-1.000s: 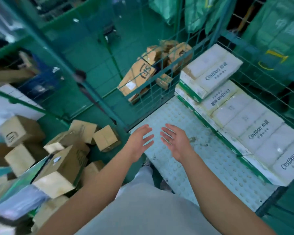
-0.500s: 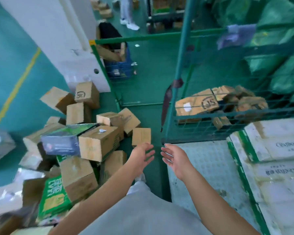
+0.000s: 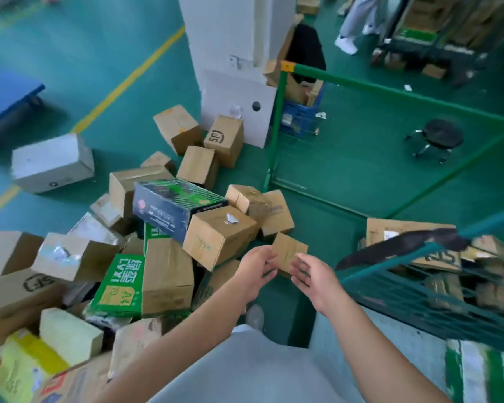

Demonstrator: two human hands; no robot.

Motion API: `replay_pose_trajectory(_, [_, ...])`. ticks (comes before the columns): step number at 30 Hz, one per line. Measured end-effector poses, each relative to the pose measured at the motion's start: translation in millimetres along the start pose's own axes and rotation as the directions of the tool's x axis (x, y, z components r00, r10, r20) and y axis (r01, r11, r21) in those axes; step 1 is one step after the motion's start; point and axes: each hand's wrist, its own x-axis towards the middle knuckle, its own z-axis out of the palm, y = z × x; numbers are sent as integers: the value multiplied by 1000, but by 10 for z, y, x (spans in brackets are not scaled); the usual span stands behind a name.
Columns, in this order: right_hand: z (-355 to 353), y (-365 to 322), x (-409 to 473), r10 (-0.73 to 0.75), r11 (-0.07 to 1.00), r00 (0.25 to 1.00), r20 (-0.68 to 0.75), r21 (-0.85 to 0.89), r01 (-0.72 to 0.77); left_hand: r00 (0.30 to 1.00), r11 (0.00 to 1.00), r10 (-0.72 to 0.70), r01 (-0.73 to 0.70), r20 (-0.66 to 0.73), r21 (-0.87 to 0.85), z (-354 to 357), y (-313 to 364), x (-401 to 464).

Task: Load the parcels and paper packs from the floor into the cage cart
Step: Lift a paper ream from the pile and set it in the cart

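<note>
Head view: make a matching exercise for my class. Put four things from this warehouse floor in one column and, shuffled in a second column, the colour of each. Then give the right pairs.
Things
1. A4 paper pack
2. round stool
3. pillar
4. line on the floor

Colours
A. black
B. yellow
C. green with white print
D. white

Pairs: 1-C, 2-A, 3-D, 4-B
</note>
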Motion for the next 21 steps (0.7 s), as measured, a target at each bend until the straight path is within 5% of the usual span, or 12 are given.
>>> replay_pose_trajectory(9, [1083, -314, 437, 104, 977, 982, 155, -201, -71, 976, 943, 36, -104, -215, -315, -811, 622, 380])
replay_pose_trajectory(21, [2026, -615, 1229, 317, 897, 924, 213, -385, -219, 878, 859, -153, -108, -454, -500, -1313, 905, 786])
